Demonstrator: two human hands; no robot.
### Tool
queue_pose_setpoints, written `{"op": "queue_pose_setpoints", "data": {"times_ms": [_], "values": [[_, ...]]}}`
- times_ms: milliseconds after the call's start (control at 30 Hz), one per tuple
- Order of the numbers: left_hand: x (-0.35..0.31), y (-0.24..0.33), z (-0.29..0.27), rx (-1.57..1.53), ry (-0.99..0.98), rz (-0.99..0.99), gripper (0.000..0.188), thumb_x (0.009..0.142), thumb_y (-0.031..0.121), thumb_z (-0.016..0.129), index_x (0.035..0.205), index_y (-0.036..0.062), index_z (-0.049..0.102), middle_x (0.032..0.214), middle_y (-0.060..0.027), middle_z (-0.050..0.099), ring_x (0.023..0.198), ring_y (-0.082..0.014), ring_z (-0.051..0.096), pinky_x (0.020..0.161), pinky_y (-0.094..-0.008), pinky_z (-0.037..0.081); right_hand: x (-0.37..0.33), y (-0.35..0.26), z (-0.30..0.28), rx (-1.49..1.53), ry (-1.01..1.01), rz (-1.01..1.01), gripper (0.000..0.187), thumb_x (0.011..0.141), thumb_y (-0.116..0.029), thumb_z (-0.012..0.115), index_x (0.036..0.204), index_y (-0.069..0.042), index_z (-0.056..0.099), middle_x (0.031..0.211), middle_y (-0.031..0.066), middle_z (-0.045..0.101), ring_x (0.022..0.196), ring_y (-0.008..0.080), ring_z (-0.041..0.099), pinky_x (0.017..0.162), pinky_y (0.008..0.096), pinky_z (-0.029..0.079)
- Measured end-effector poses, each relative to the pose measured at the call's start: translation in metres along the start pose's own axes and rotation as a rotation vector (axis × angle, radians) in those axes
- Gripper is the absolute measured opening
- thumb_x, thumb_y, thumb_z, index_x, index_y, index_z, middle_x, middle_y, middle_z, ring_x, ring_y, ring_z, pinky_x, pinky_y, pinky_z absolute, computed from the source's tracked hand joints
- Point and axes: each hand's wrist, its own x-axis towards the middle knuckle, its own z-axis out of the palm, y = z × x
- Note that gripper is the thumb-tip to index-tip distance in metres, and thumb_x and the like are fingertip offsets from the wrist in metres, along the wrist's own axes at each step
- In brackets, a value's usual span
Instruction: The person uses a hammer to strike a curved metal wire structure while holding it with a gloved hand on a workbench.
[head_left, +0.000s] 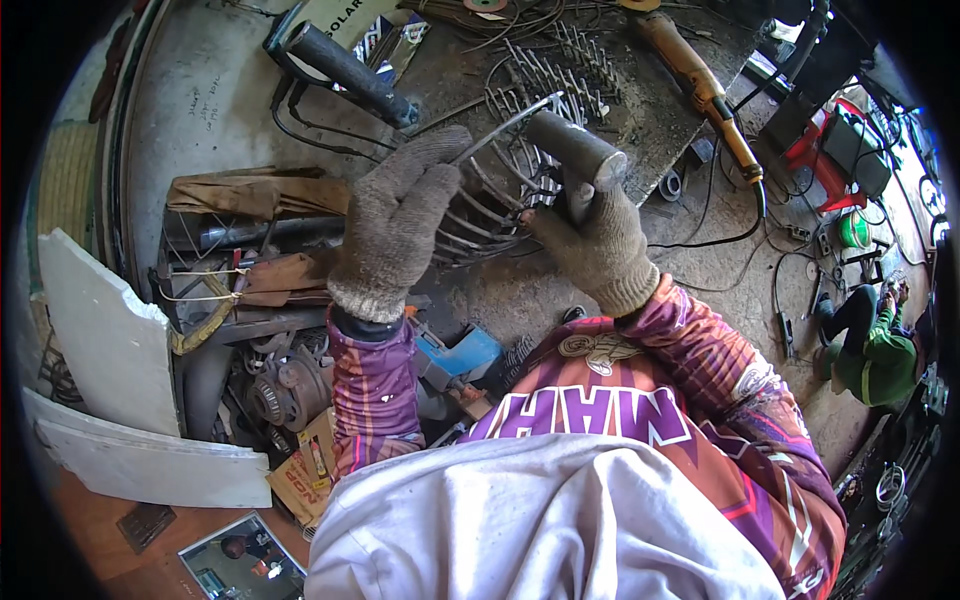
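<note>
Farthest left of the fingers, and lower, white panels (pixel 105 335) lean, one with a ragged top edge; brown cloth (pixel 255 193) hangs just left of the left hand (pixel 390 225). Beyond that hand's fingers, up and left, lies a thick dark cylinder (pixel 355 75). The left hand wears a grey-brown knitted glove, its fingers close together and slightly bent; a thin, straight grey rod (pixel 510 128) slants up and right from their tips, though I cannot tell whether they grip it. Between the two hands, curved metal rods (pixel 480 222) fan out like ribs, dull grey. Just above the right hand (pixel 605 240), gloved alike, sits a second cylinder (pixel 575 150), dark along its side, with a paler round end. That hand is partly curled, and part of its fingers is hidden behind the cylinder, so I cannot tell what they hold. Rods cross and overlap beyond the fingers, making single ends hard to follow. Farther right, an orange-brown power tool (pixel 690 75) lies on the worktop (pixel 655 125), its upper end near the upper edge.
</note>
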Motion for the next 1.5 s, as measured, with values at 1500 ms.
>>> {"op": "queue_pose_setpoints", "data": {"times_ms": [1500], "values": [[-0.012, 0.009, 0.012, 0.525, 0.088, 0.175, 0.018, 0.093, 0.016, 0.059, 0.101, 0.0015, 0.067, 0.082, -0.0177, 0.068, 0.071, -0.0327, 0.068, 0.063, -0.0401, 0.051, -0.04, -0.06, -0.055, -0.455, -0.118, 0.268, 0.029, 0.095, -0.022, 0.061, 0.116, -0.001, 0.057, 0.077, 0.0213, 0.066, 0.071, 0.0429, 0.068, 0.061, 0.0474, 0.052]]}}
